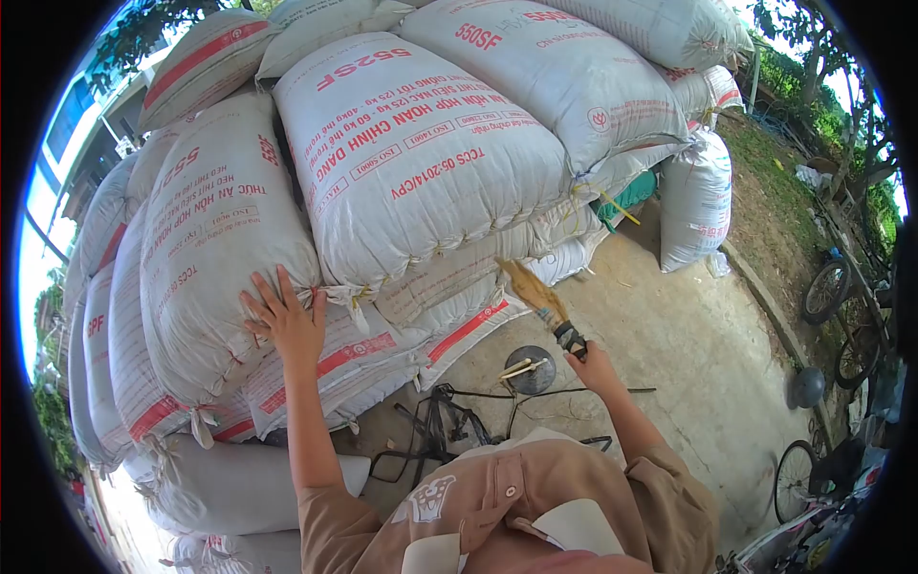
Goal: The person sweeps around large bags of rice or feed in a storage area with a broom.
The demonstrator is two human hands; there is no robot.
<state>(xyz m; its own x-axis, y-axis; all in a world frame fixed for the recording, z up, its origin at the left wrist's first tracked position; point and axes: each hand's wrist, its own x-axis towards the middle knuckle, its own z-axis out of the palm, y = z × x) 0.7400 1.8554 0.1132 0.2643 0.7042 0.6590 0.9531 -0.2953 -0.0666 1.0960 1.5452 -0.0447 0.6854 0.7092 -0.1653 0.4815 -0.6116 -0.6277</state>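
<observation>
**Left hand flat on a sack, right hand gripping a broom**

Left hand is spread wide open, palm pressed on the tied end of a white sack with red print, on the left of the big stack. It's grasping nothing, just resting there. Right hand is clenched round the dark-wrapped handle of a small straw broom. The bristles point up and away toward the lower sacks, right by them, though I can't tell if they touch. On the concrete ground just beside that hand sits a round dark disc with a couple of sticks on it, and tangled black cords next to it. One lone bag stands off right, with bikes at the edge.
</observation>
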